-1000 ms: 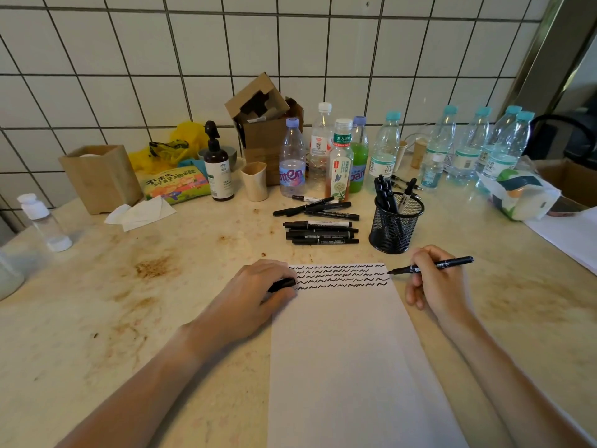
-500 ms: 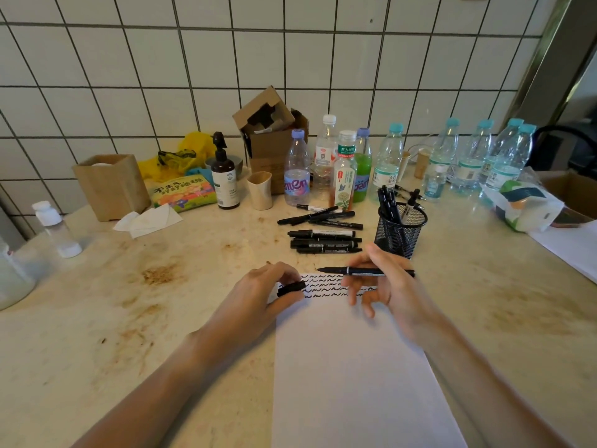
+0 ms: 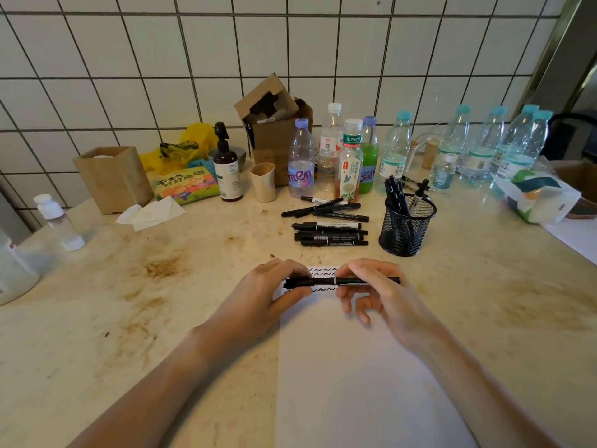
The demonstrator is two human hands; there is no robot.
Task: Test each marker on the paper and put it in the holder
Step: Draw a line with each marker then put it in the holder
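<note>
Both hands have come together since a second ago, when the right hand (image 3: pixel 378 292) held the marker (image 3: pixel 342 281) out to the side. Now it pinches the barrel level above the top of the paper (image 3: pixel 355 367), while the left hand (image 3: pixel 274 289) grips the cap end, cap meeting barrel. Beyond them lie loose markers (image 3: pixel 328 234) on the counter (image 3: pixel 129 302), just left of the mesh holder (image 3: pixel 405 226).

looked like a lived-in kitchen or pantry corner: white tiled wall (image 3: pixel 129 59), stained stone countertop (image 3: pixel 161 286), loads of drink bottles (image 3: pixel 392 150), a soap pump bottle (image 3: pixel 227 169), snack bag (image 3: pixel 184 185).
</note>
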